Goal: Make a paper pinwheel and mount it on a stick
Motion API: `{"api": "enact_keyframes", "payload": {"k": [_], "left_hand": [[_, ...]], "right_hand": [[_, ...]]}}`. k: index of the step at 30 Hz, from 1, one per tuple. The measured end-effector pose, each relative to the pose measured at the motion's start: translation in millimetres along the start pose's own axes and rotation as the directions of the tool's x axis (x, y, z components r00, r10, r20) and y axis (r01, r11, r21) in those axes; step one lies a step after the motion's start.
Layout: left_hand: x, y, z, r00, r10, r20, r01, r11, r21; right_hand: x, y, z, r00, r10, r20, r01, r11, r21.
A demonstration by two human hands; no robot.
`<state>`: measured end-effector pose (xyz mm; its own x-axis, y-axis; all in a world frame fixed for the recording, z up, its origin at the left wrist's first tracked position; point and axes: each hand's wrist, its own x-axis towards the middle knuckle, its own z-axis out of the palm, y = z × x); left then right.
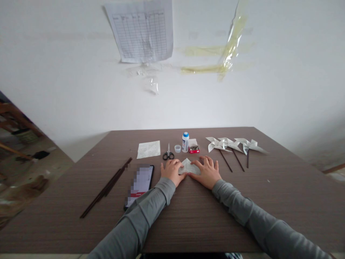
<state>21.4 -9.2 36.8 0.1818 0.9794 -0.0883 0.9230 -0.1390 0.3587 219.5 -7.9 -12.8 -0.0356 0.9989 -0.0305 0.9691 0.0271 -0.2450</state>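
A piece of printed paper (189, 166), folded to a triangle with its peak away from me, lies on the table between my hands. My left hand (171, 171) holds its left corner, thumb along the near edge and fingers curled over the top. On the opposite corner, my right hand (207, 173) grips in the same way, with its outer fingers spread. The thumbs nearly meet at the paper's near edge. Just beyond are black-handled scissors (168, 154), a small clear cup (177, 148), a white bottle with a blue cap (185, 142) and a red box of small metal pieces (194, 149).
A flat paper sheet (148, 149) lies at the back left. Dark thin sticks (107, 187) and a phone (140, 185) are left of my arms. Several paper pinwheels (228, 144) on sticks lie at the back right. A wall (172, 108) stands behind the table (199, 223).
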Motion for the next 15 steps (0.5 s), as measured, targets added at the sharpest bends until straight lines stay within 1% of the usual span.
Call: {"api": "enact_keyframes", "payload": {"k": [5,10,15], "left_hand": [[0,-1,-1,1.000,-0.006,-0.005,0.006,1.000,-0.011],[0,-5,-4,1.000,-0.004,-0.025,0.004,1.000,-0.004],[1,-17,-7,1.000,-0.009,-0.027,0.009,1.000,0.013]], "right_hand": [[3,1,-11,0.997,0.001,0.082,-0.004,0.999,0.032],[6,8,-18,0.995,-0.017,0.103,0.011,0.998,0.060],[8,17,-23,0.989,-0.022,0.149,0.011,0.997,0.077]]}}
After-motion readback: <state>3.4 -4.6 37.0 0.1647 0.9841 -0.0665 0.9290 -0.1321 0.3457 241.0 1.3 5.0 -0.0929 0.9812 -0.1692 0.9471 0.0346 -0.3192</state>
